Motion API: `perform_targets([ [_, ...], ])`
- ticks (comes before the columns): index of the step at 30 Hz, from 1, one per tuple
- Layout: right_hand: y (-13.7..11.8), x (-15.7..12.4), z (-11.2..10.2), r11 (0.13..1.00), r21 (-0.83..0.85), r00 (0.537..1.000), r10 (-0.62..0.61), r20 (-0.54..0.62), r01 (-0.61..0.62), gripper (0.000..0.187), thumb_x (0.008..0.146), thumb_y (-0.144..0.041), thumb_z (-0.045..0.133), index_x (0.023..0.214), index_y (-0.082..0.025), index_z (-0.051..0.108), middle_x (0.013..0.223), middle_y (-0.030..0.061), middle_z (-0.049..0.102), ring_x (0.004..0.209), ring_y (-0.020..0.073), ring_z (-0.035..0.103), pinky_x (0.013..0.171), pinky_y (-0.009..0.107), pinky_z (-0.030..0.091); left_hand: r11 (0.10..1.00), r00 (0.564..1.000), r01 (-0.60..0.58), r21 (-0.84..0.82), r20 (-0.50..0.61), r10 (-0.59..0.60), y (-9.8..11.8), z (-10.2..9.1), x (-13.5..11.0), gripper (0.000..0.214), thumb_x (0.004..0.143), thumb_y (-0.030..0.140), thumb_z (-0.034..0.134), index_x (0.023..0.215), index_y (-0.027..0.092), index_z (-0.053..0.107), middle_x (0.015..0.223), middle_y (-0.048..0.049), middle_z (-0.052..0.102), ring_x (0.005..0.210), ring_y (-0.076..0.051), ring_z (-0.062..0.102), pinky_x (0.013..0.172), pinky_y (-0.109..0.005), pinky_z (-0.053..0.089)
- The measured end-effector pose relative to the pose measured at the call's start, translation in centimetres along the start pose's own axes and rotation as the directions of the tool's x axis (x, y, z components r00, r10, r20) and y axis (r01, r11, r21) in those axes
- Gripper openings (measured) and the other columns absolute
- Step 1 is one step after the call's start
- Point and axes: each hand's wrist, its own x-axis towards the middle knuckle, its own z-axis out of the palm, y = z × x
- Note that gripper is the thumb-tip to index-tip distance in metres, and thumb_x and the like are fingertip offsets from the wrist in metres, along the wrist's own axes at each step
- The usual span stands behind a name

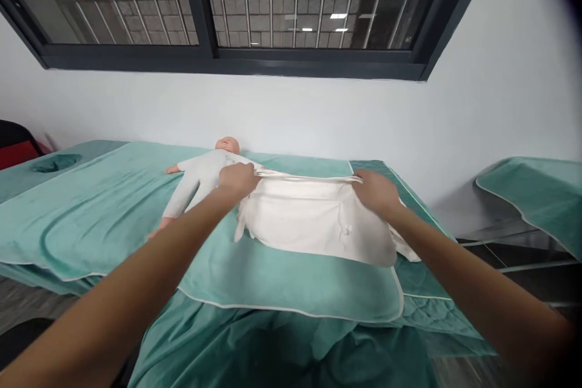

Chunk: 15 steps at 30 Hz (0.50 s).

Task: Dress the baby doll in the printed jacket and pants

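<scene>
A white cloth garment (pixel 300 218) hangs stretched between my two hands, just above the green bed cover. My left hand (pixel 239 180) is closed on its upper left corner. At the upper right corner, my right hand (pixel 375 190) grips the same edge. Sleeve-like ends droop at both sides of the cloth; its exact kind is not plain. To the left of my left hand, a baby doll (pixel 197 171) in a white bodysuit lies on its back, head toward the wall. My left forearm covers part of the doll's legs.
The green bed cover (pixel 104 206) spreads over a massage bed with a face hole (pixel 57 162) at the left. A white wall (pixel 291 109) and a barred window (pixel 295 6) stand behind. At the right is another green-covered bed (pixel 541 194); a black and red object (pixel 18 145) sits far left.
</scene>
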Motion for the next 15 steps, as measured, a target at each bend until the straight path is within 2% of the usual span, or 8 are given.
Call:
perform_targets([
  [2,-1.9,-0.9,2.8,0.993,-0.078,0.993,-0.096,-0.063,0.091,0.041,0.09,-0.017,0.042,0.127,-0.014,0.058,0.131,0.0185,0.059,0.108,0.0317,0.059,0.089,0.044,0.044,1.0,0.998,0.007,0.006,-0.066,-0.006,1.1,2.8,-0.5,0.043,0.09,0.041,0.044,0.117,0.01,0.06,0.118,-0.0243,0.063,0.11,-0.04,0.059,0.089,-0.052,0.045],
  [3,-3.0,-1.8,4.2,0.984,-0.088,0.984,-0.162,-0.069,0.156,0.044,0.09,-0.013,0.041,0.131,-0.013,0.055,0.139,0.0191,0.053,0.118,0.0327,0.054,0.097,0.046,0.04,1.0,0.996,-0.004,0.004,-0.09,0.004,1.8,4.3,-1.1,0.042,0.09,0.037,0.045,0.121,0.01,0.057,0.126,-0.0254,0.058,0.119,-0.041,0.053,0.094,-0.055,0.042],
  [4,-4.1,-2.7,5.7,0.959,-0.083,0.958,-0.278,-0.066,0.272,0.045,0.09,-0.011,0.039,0.133,-0.01,0.053,0.144,0.0209,0.048,0.123,0.0344,0.049,0.102,0.049,0.037,1.0,0.995,-0.027,-0.003,-0.101,0.027,2.6,5.8,-1.7,0.04,0.091,0.033,0.045,0.122,0.01,0.057,0.13,-0.0245,0.056,0.124,-0.04,0.049,0.098,-0.055,0.04],
  [6,-6.2,-4.7,8.5,0.924,-0.046,0.924,-0.381,-0.017,0.38,0.044,0.09,-0.01,0.04,0.132,-0.013,0.055,0.144,0.0158,0.05,0.126,0.0299,0.047,0.108,0.042,0.034,0.994,0.99,-0.1,-0.034,-0.099,0.096,4.3,8.6,-3.1,0.035,0.092,0.024,0.041,0.122,0.014,0.057,0.132,-0.0189,0.056,0.126,-0.034,0.048,0.103,-0.049,0.039],
  [8,-7.5,-6.2,10.7,0.904,-0.006,0.904,-0.427,0.017,0.427,0.043,0.092,-0.013,0.04,0.131,-0.018,0.056,0.142,0.0103,0.053,0.125,0.0245,0.049,0.11,0.035,0.033,0.983,0.985,-0.163,-0.08,-0.068,0.158,5.8,11.0,-4.1,0.034,0.093,0.018,0.038,0.121,0.017,0.058,0.129,-0.0138,0.059,0.121,-0.027,0.053,0.102,-0.04,0.042],
  [11,-8.1,-6.2,12.7,0.943,0.021,0.943,-0.333,0.01,0.333,0.043,0.095,-0.019,0.038,0.135,-0.015,0.051,0.14,0.0127,0.054,0.126,0.0246,0.048,0.109,0.035,0.034,0.976,0.986,-0.164,-0.142,-0.03,0.162,6.9,13.2,-4.0,0.034,0.094,0.021,0.038,0.12,0.015,0.058,0.126,-0.0142,0.061,0.118,-0.025,0.056,0.101,-0.037,0.044],
  [15,-7.5,-4.2,13.8,0.993,0.01,0.993,-0.118,-0.015,0.118,0.042,0.096,-0.029,0.038,0.128,-0.007,0.054,0.133,0.0206,0.058,0.124,0.0327,0.049,0.107,0.044,0.033,0.98,0.996,-0.081,-0.184,-0.038,0.075,6.7,14.5,-1.5,0.042,0.095,0.026,0.035,0.131,0.01,0.051,0.145,-0.0179,0.049,0.135,-0.03,0.042,0.111,-0.044,0.037],
])
